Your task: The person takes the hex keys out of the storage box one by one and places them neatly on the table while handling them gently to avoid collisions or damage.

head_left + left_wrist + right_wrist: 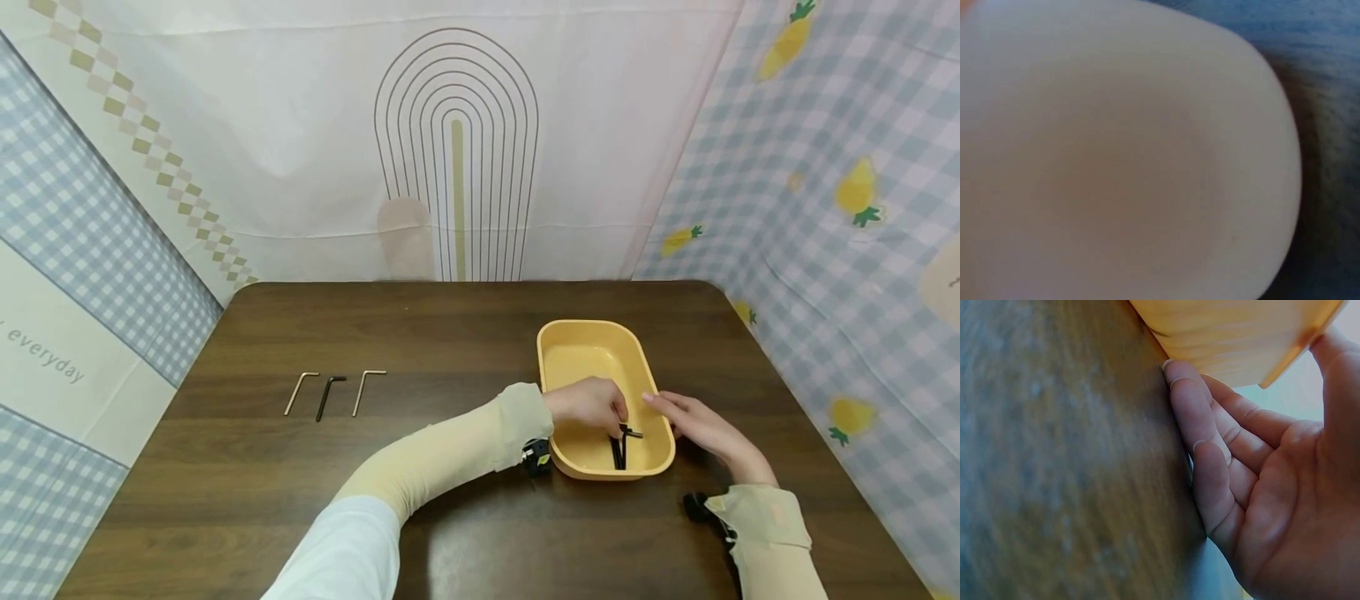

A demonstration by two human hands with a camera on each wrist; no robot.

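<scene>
Patterned cloth (300,125) rises beyond both hands, and there's the dark wooden table (450,333) spreading beneath them. Now the yellow tray (588,362), sitting right at the grip: one hand inside it, the other at its right side. That's the right hand (705,425), thumb at the rim, fingers bent against the outer wall, holding the tray by its edge. And the left hand (592,402), down in the tray, fingers curled, tips right at the upper ends of the black L-shaped keys (617,454)! Pinching one? Can't tell; the fingers cover the spot and the left wrist view is a blur. Those keys lie just on the near side of the fingertips. Well off to the left hand's left, three more in a row: outer gold-toned key (294,393), black key (325,398), then inner gold-toned key (360,393), nearest the hand.
</scene>
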